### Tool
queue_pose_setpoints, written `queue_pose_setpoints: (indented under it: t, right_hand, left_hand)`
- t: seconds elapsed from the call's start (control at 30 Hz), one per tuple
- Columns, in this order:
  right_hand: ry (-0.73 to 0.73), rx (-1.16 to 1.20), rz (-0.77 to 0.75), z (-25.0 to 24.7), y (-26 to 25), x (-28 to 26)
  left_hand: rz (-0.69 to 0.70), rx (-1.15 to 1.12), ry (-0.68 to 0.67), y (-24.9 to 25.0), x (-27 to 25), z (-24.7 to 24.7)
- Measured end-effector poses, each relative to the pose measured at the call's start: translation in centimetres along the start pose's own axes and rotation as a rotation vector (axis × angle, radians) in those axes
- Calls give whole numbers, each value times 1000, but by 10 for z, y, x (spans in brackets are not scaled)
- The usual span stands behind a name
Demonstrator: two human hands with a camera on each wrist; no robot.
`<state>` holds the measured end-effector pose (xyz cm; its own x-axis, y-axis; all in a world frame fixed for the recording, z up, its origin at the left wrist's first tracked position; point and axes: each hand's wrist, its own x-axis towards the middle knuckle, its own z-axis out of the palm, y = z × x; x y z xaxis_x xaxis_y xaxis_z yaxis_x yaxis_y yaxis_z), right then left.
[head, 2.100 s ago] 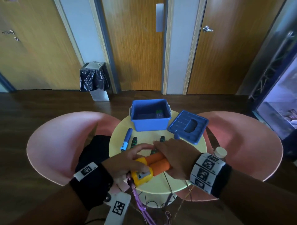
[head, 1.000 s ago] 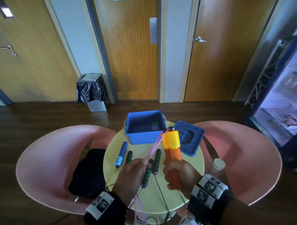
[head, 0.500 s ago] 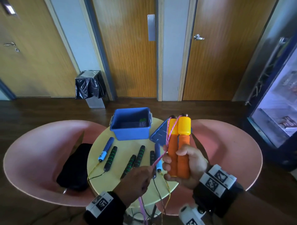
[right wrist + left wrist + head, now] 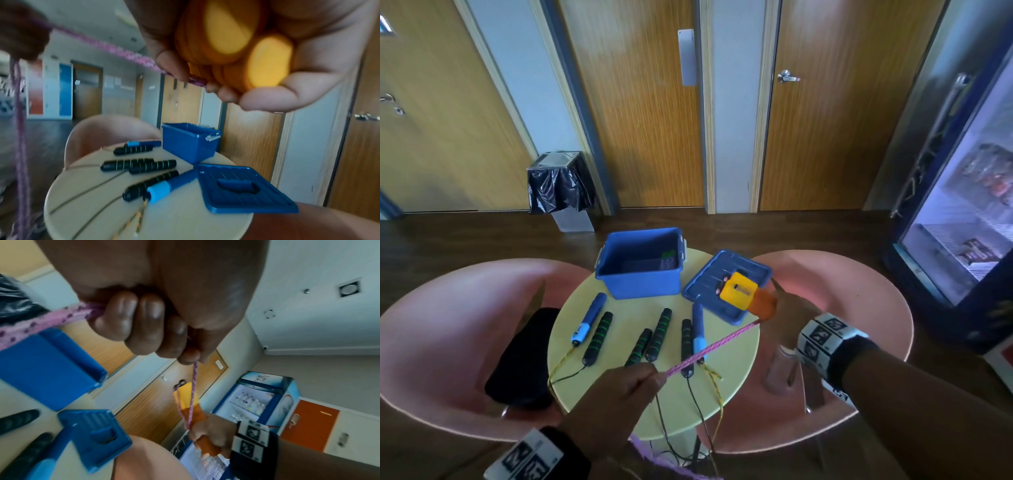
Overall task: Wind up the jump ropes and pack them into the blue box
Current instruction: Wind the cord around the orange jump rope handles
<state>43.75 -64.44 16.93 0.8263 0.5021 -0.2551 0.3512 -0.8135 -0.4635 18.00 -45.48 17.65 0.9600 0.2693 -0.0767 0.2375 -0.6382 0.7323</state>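
Note:
My right hand point(image 4: 787, 310) grips the two orange and yellow jump-rope handles point(image 4: 744, 295) together, held above the blue lid point(image 4: 709, 291) and pointing towards the box. Their pink rope point(image 4: 709, 349) runs taut from that hand to my left hand point(image 4: 626, 387), which pinches it over the table's near edge; the rest hangs down below. In the left wrist view my fingers point(image 4: 144, 321) curl round the pink rope point(image 4: 41, 322). The right wrist view shows the handles' ends point(image 4: 246, 48) inside my fist. The open blue box point(image 4: 640, 263) stands at the table's far side.
On the round yellow table point(image 4: 729, 377) lie several black-and-green handles point(image 4: 597, 337) and two blue handles point(image 4: 589, 317), their cords trailing over the near edge. Pink chairs point(image 4: 448, 308) flank the table; a black bag point(image 4: 524, 356) sits on the left one. A fridge point(image 4: 962, 205) stands right.
My right hand has tipped the handles from upright to pointing forward over the lid and moved right. The left hand slid along the rope, which is now stretched straight between both hands.

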Motion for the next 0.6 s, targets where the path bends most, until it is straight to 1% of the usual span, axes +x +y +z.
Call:
queue_pose_setpoints:
  t: [0.1, 0.2, 0.27, 0.33, 0.4, 0.47, 0.53, 0.6]
  right_hand:
    - [42, -202, 7, 5, -3, 4]
    - [61, -384, 2, 10, -15, 7]
    - [65, -513, -36, 12, -23, 5]
    - [68, -616, -126, 17, -30, -2]
    - [54, -698, -248, 25, -35, -13]
    - [-12, -800, -394, 33, -41, -33]
    - [-35, -812, -540, 36, -51, -57]
    - [-40, -736, -659, 32, -60, -82]
  left_hand:
    - [112, 101, 6, 21, 7, -7]
    - [155, 170, 11, 40, 13, -15]
    - [184, 248, 23, 49, 21, -23]
    - [203, 301, 54, 54, 33, -34]
    - [239, 353, 108, 58, 48, -47]
    - [240, 377, 129, 57, 64, -61]
    - [210, 352, 113, 46, 81, -73]
    - [167, 287, 56, 29, 94, -76]
